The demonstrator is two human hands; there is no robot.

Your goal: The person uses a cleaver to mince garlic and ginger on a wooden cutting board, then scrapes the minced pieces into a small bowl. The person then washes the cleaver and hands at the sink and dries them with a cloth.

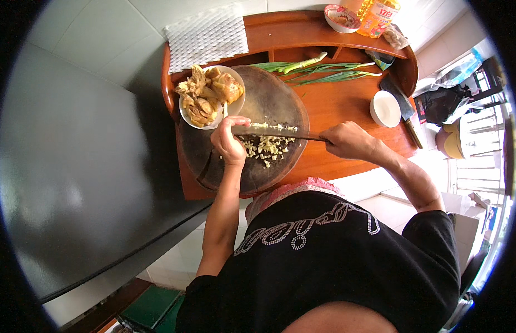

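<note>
My right hand [351, 140] is closed around the handle of a kitchen knife, a Chinese cleaver seen edge-on. Its dark blade [274, 132] runs left across a round wooden chopping block [279, 93]. At the blade's far end is my left hand [230, 140], gripping it with some fingers hidden. Small pale chopped pieces [268, 146], perhaps garlic, lie on the block on both sides of the blade. Just beyond my left hand, a white plate [240, 107] of cooked chicken pieces [201, 109] overlaps the block's left edge.
Green onions [320, 68] lie behind the block on the wooden table [324, 108]. To the right are a white bowl [385, 109] and a second cleaver [397, 98]. The raised shelf holds a patterned bowl [342, 18] and a yellow bottle [376, 18]. A grey panel [83, 166] stands at left.
</note>
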